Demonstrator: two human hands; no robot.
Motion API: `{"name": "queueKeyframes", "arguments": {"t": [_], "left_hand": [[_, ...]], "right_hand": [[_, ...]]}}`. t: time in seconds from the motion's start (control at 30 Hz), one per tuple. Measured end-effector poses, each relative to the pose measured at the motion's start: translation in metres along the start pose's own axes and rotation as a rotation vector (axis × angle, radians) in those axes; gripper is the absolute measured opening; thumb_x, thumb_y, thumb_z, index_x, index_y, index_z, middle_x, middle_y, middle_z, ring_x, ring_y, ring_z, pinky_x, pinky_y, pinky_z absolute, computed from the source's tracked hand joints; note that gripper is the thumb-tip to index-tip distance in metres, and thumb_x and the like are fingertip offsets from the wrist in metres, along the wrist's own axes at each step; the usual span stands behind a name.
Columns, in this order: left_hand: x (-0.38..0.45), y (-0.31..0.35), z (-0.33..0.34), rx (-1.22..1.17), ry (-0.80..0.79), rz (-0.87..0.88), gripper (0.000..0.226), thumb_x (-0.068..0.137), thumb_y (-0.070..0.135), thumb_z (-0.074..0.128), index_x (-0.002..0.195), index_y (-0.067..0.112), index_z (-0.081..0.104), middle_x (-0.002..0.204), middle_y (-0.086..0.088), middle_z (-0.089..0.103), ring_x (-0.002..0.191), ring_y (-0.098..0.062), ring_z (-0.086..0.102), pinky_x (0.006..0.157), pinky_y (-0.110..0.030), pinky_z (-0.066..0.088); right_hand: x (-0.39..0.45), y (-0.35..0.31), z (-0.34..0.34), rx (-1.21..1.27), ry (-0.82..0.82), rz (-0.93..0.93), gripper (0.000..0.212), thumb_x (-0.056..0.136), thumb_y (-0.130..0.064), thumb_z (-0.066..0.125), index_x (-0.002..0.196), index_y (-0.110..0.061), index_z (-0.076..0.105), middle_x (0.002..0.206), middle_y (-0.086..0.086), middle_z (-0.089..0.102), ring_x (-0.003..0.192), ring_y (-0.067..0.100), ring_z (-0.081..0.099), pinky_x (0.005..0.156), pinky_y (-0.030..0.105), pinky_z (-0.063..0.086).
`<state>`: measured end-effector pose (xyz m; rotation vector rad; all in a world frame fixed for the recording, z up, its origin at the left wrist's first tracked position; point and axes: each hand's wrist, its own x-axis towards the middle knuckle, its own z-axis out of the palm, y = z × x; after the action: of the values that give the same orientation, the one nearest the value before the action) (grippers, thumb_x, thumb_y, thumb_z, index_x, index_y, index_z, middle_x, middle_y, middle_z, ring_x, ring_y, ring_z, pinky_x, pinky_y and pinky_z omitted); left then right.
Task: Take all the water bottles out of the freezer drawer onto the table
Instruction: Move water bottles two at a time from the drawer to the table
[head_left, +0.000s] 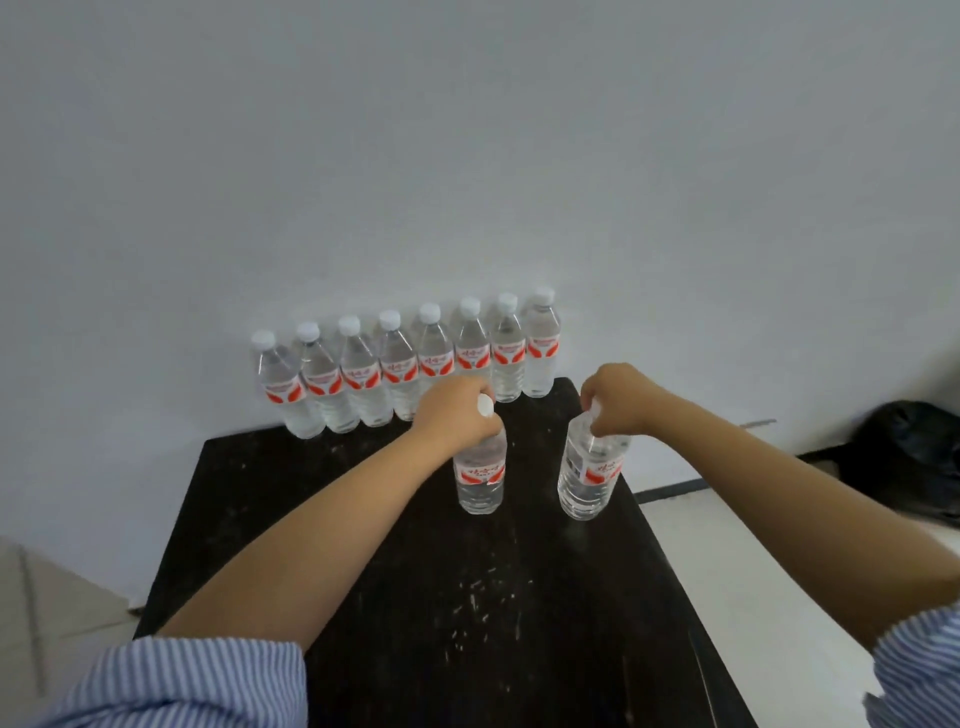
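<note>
While eight water bottles stand in a row along the wall at the black table's far edge, the left hand clasps one upright bottle's neck and the right hand grips another bottle at its cap; both bottles seem to rest on the tabletop.

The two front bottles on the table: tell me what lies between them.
Nothing. In the head view, only bare black table separates the left hand's bottle from the right hand's bottle. Each stands upright, held at its top.
</note>
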<state>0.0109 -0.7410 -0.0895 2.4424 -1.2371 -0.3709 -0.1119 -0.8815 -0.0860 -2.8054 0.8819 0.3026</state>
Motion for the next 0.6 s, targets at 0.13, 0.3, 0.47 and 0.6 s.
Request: {"name": "queueKeyframes", "arguments": {"t": [0.13, 0.3, 0.47, 0.6], "left_hand": [[0.06, 0.003, 0.018, -0.059, 0.02, -0.03, 0.023, 0.082, 0.015, 0.064, 0.104, 0.009, 0.062, 0.106, -0.007, 0.064, 0.1, -0.022, 0.059, 0.073, -0.025, 0.04], [0.125, 0.005, 0.034, -0.094, 0.026, -0.014, 0.027, 0.084, 0.016, 0.065, 0.11, 0.01, 0.062, 0.117, -0.006, 0.062, 0.109, -0.022, 0.057, 0.081, -0.023, 0.038], [0.175, 0.006, 0.044, -0.048, 0.042, -0.003, 0.031, 0.086, 0.012, 0.063, 0.116, 0.01, 0.06, 0.119, -0.007, 0.062, 0.11, -0.022, 0.057, 0.079, -0.023, 0.037], [0.198, 0.003, 0.051, -0.016, 0.039, -0.004, 0.03, 0.086, 0.014, 0.062, 0.116, 0.011, 0.06, 0.116, -0.009, 0.063, 0.108, -0.025, 0.059, 0.085, -0.031, 0.045]], "right_hand": [[0.054, 0.012, 0.0, 0.01, -0.001, -0.008, 0.033, 0.083, -0.015, 0.061, 0.116, -0.01, 0.063, 0.111, 0.011, 0.058, 0.106, 0.023, 0.053, 0.086, 0.024, 0.043], [0.124, 0.029, -0.006, 0.001, 0.026, -0.085, 0.033, 0.08, -0.011, 0.06, 0.113, -0.008, 0.063, 0.114, 0.011, 0.06, 0.1, 0.022, 0.054, 0.081, 0.022, 0.038], [0.174, 0.04, -0.003, 0.005, 0.058, -0.162, 0.031, 0.08, -0.005, 0.056, 0.11, -0.003, 0.065, 0.11, 0.014, 0.065, 0.104, 0.027, 0.058, 0.085, 0.028, 0.045], [0.198, 0.047, -0.001, 0.03, 0.101, -0.215, 0.032, 0.08, -0.001, 0.052, 0.11, 0.0, 0.064, 0.114, 0.016, 0.061, 0.107, 0.029, 0.056, 0.089, 0.03, 0.044]]}}
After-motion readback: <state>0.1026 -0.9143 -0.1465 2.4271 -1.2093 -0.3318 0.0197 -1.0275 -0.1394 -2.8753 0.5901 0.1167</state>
